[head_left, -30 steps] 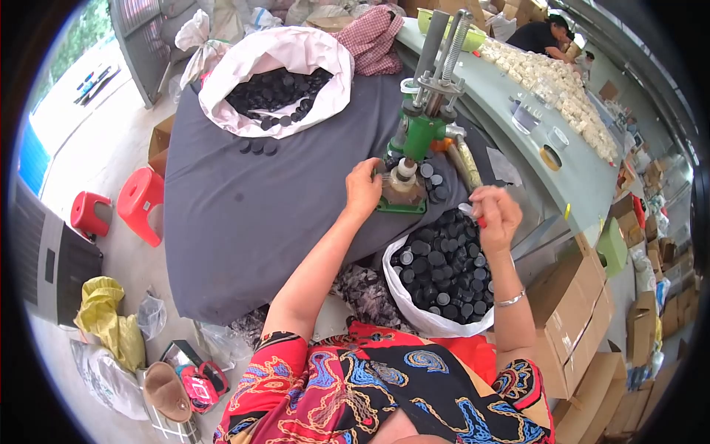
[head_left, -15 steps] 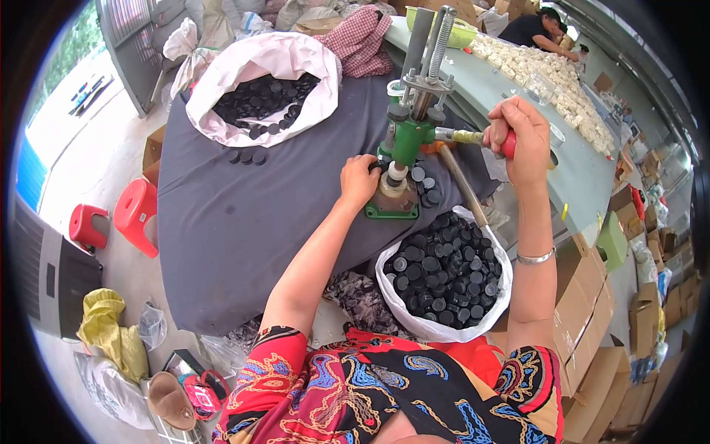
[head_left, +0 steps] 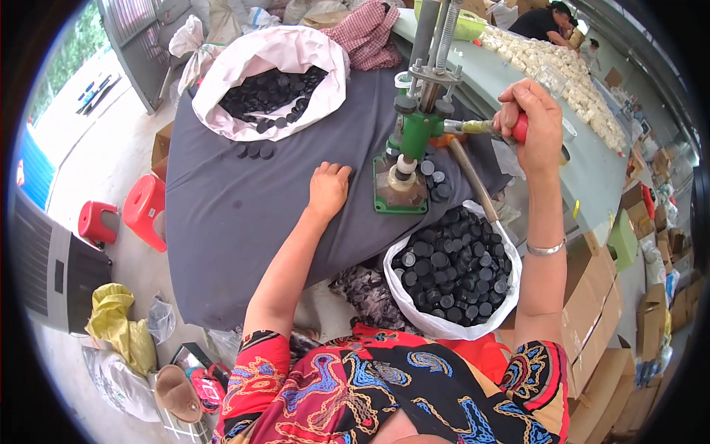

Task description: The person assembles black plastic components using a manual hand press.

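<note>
A green hand press stands on the dark cloth, with a black cap seen between its white parts. My right hand is closed around the red knob of the press lever. To the left of the press base, my left hand rests on the cloth with its fingers curled together and pointing down. Whatever its fingers hold, if anything, is hidden. Several loose black caps lie just right of the press. Closest to me, a white sack is full of black caps.
A pale sack of black parts stands at the far left of the cloth-covered table. A wooden handle slants beside the press. Cream pieces cover the green table behind, where another person bends. Red stools stand left.
My left hand has come away from the press and moved left over the cloth. My right hand stays on the lever knob. The whole view has shifted slightly.
</note>
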Motion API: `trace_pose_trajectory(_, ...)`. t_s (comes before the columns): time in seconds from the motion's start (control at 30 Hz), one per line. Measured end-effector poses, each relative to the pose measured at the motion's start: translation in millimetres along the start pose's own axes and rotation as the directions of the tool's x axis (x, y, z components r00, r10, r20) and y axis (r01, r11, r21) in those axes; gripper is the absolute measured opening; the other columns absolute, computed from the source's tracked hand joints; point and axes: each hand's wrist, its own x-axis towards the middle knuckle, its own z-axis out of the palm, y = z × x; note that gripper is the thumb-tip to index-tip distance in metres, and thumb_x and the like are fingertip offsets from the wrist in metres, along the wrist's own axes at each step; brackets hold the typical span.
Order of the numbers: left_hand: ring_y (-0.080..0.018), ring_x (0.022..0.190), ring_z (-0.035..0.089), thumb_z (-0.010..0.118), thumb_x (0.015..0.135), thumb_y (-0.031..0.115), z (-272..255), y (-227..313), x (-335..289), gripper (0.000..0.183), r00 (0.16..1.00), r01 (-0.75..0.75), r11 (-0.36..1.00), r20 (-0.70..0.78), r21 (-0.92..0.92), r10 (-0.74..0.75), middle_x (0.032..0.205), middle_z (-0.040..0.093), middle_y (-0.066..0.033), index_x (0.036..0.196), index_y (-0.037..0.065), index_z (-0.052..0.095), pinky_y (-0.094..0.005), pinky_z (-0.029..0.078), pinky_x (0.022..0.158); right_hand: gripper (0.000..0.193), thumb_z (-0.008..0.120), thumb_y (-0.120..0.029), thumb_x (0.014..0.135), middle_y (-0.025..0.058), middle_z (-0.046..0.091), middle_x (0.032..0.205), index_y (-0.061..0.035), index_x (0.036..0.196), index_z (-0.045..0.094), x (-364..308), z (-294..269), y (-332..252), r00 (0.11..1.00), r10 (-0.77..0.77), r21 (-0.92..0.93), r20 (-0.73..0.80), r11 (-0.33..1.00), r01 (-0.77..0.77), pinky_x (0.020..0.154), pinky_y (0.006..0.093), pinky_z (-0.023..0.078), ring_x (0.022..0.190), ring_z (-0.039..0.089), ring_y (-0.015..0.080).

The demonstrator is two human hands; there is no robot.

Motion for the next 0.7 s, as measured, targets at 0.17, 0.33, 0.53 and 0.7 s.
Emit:
trace_pose_trajectory(0.17,-0.0282,0.087,0.057,0.067,0.074,0.012,-6.8,5.0,2.2,0.017,0.994,0.073,0.989,0.085,-0.125,-0.063,0.087,0.067,-0.0072,0.091,0.008,0.068,-0.0409,0.046,0.078,0.026,0.049,-0.015,0.094,0.0035,0.050,0.054,0.0025,0.080,0.060,0.5,-3.9,1.8,1.000,-0.012,0.005,0.008,1.000,0.012,0.053,0.0265,0.046,0.045,0.046,0.0104)
trace_pose_trajectory(0.33,-0.0289,0.088,0.058,0.072,0.071,0.011,-0.4,4.6,4.8,0.021,0.984,0.167,0.971,0.092,-0.172,-0.153,0.087,0.068,-0.0084,0.091,0.008,0.068,-0.0409,0.046,0.078,0.025,0.049,-0.015,0.094,0.0036,0.050,0.053,0.0026,0.080,0.060,1.2,-3.9,3.1,1.000,-0.026,0.012,0.011,1.000,0.026,0.053,0.0271,0.046,0.045,0.047,0.0109)
trace_pose_trajectory(0.53,-0.0329,0.085,0.061,0.073,0.072,0.011,16.8,36.5,34.4,0.024,0.952,0.290,0.842,0.051,-0.455,-0.301,0.087,0.068,-0.0125,0.094,0.005,0.068,-0.0418,0.050,0.077,0.025,0.049,-0.015,0.094,0.0036,0.050,0.054,0.0026,0.080,0.060,0.0,-3.2,0.7,1.000,-0.019,0.010,0.003,1.000,0.019,0.053,0.0269,0.046,0.046,0.047,0.0109)
trace_pose_trajectory(0.7,-0.0350,0.090,0.062,0.072,0.073,0.012,47.1,51.3,56.7,0.028,0.931,0.359,0.826,0.105,-0.435,-0.349,0.091,0.068,-0.0172,0.099,0.005,0.069,-0.0427,0.050,0.082,0.025,0.049,-0.015,0.094,0.0037,0.051,0.054,0.0025,0.080,0.060,0.1,0.9,-0.6,1.000,-0.014,0.011,-0.007,1.000,0.014,0.053,0.0264,0.046,0.046,0.047,0.0105)
